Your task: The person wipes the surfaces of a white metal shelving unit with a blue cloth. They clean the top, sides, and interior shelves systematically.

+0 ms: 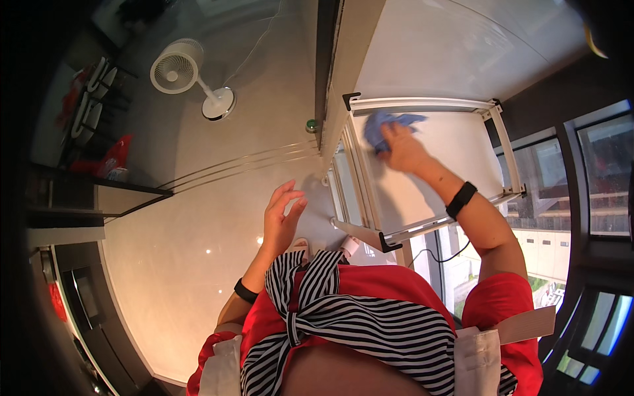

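Note:
My right hand [403, 148] presses a blue cloth [379, 129] against the white top shelf [441, 148] of a metal-framed rack. The cloth is bunched under my fingers near the shelf's far left corner, and a loose end sticks out to the right. My left hand [281, 218] hangs in the air left of the rack, fingers bent and apart, with nothing in it. White rails with black corner pieces [390, 243] border the shelf, and lower tiers [346, 183] show through the rack's left side.
A white pedestal fan [218, 103] stands on the pale floor, its cord trailing behind. Metal floor tracks [242, 163] cross toward a wall edge, beside a small green-topped object [311, 125]. Windows [537, 168] lie right of the rack. A black cable [441, 258] hangs below it.

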The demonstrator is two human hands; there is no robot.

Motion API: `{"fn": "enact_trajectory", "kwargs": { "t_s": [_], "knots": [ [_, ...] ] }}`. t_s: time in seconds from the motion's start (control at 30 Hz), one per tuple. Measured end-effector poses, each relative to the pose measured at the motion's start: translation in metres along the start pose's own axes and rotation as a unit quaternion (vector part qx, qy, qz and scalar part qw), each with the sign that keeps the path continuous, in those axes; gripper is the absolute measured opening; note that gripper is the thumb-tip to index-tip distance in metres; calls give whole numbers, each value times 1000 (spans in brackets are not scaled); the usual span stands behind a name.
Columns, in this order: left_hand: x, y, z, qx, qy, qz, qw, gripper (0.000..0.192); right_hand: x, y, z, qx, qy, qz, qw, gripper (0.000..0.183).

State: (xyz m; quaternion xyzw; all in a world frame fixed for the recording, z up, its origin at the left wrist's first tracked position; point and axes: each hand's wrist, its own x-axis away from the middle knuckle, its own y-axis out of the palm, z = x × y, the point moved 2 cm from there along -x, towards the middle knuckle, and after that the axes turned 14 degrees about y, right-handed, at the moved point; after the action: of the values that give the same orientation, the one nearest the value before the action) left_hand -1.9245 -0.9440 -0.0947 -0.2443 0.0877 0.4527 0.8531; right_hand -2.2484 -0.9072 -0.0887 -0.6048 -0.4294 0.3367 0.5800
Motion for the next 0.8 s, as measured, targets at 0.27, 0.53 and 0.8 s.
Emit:
{"fn": "enact_trajectory", "kwargs": {
  "t_s": [0.27,0.53,0.8],
  "knots": [
    [5,3,4,-9,-8,-2,1000,17,-10,-5,104,1,28,64,998,48],
    [33,5,-11,-23,-57,3,998,16,24,-4,333,90,396,-13,914,52],
    [21,11,-17,33,-43,2,999,17,101,-44,87,9,113,-221,969,27]
  ]
}}
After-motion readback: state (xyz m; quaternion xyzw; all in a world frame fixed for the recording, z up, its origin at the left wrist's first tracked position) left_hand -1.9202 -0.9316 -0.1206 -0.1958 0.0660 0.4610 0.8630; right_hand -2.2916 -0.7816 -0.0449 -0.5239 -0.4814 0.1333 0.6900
